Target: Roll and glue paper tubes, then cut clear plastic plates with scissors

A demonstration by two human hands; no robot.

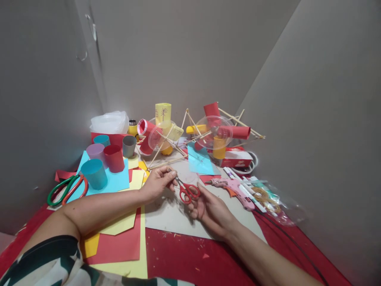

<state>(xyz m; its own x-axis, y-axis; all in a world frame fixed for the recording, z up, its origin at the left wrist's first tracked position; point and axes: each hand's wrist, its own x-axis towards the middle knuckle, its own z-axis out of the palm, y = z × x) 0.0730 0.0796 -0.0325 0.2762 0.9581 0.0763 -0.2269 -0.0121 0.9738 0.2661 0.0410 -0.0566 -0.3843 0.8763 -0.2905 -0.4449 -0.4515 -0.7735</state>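
My right hand (208, 208) grips the red handles of a small pair of scissors (187, 190), blades pointing up and left. My left hand (159, 182) is pinched closed at the blade tips, holding something too small to make out. Both hands hover over a grey board (172, 216) on the red surface (193, 258). Sheets of yellow and red paper (119, 242) lie under my left forearm.
Paper cylinders in teal, red, purple and grey (104, 159) stand at left on blue paper. Large green and red scissors (67, 188) lie far left. A pink glue gun (235, 188) and bagged rubber bands (268, 198) lie right. Stick-and-paper models (190, 133) stand behind. Walls enclose the corner.
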